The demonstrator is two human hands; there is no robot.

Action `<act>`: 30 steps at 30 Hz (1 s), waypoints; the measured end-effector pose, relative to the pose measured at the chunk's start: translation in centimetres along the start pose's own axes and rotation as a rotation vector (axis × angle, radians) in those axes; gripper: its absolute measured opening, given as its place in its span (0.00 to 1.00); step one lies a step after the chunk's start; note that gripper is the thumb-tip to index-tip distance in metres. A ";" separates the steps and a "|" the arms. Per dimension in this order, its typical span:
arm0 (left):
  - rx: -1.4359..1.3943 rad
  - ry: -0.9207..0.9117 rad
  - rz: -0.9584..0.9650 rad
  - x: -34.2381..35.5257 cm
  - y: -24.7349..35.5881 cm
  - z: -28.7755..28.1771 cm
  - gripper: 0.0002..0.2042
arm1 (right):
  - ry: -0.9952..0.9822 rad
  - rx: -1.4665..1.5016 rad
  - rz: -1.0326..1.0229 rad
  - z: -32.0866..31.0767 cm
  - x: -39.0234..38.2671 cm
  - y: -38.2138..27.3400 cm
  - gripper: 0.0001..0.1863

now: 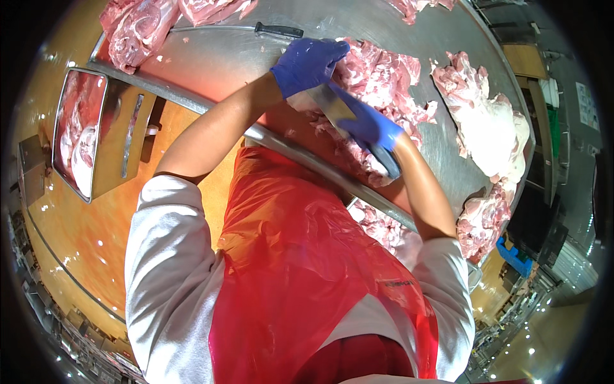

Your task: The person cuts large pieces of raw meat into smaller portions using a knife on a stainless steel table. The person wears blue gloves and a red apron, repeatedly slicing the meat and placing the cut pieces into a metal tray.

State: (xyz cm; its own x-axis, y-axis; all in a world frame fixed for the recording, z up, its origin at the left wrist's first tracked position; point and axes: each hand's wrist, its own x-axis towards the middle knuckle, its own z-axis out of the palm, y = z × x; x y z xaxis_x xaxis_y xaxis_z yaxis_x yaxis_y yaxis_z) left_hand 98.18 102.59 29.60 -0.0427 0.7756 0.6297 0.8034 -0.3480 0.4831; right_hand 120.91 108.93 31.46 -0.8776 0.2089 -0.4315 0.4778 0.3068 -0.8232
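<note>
My left hand [308,65], in a blue glove, is closed with its fingertips at the left edge of a piece of raw meat [382,73] on the steel table. My right hand [373,125], also blue-gloved, is wrapped round the dark handle of a knife [326,105]. Its broad blade points up and left, passing close below my left hand and over the near side of the meat. Motion blurs the right hand a little. Beyond my left hand lies a sharpening steel [279,30] with a black handle.
More raw meat [137,35] lies at the table's far left, and a large pale-skinned piece [483,121] at the right. The table's raised metal rim [288,144] runs before me. A steel tub [96,80] with meat stands left; trimmings [377,224] sit below the rim.
</note>
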 end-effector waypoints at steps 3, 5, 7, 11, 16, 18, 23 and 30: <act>0.104 -0.028 -0.017 1.6 -0.5 -2.5 0.03 | 0.068 -0.054 -0.048 1.5 1.6 0.1 0.45; 0.185 0.026 -0.028 1.1 -1.8 -4.6 0.03 | -0.012 0.027 -0.323 1.2 -0.3 1.6 0.45; 0.121 0.173 0.021 1.4 -1.1 -5.6 0.03 | -0.075 -0.109 -0.277 0.8 -1.2 -0.6 0.43; 0.134 0.166 0.107 5.0 1.3 -5.5 0.02 | -0.104 0.360 -0.013 3.4 6.5 -4.2 0.35; 0.185 -0.034 -0.065 10.1 3.9 -11.3 0.11 | -0.242 0.341 0.093 5.1 2.3 -10.4 0.34; -0.052 0.144 0.168 10.9 5.1 -10.5 0.10 | -0.242 0.226 0.157 6.3 -0.5 -11.6 0.33; -0.576 -0.175 0.835 10.1 21.3 -4.6 0.10 | 0.332 0.291 0.146 12.3 0.6 -8.1 0.36; -0.710 -0.420 0.571 0.3 12.1 -2.1 0.25 | 1.344 0.786 0.314 18.6 -4.6 -4.2 0.40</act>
State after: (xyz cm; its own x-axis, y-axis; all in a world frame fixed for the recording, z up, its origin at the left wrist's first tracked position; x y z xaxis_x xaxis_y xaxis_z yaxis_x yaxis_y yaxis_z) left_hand 106.61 97.53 36.92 0.5622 0.4692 0.6810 0.0912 -0.8536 0.5129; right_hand 122.22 89.42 30.09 0.1242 0.9329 -0.3380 0.1127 -0.3517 -0.9293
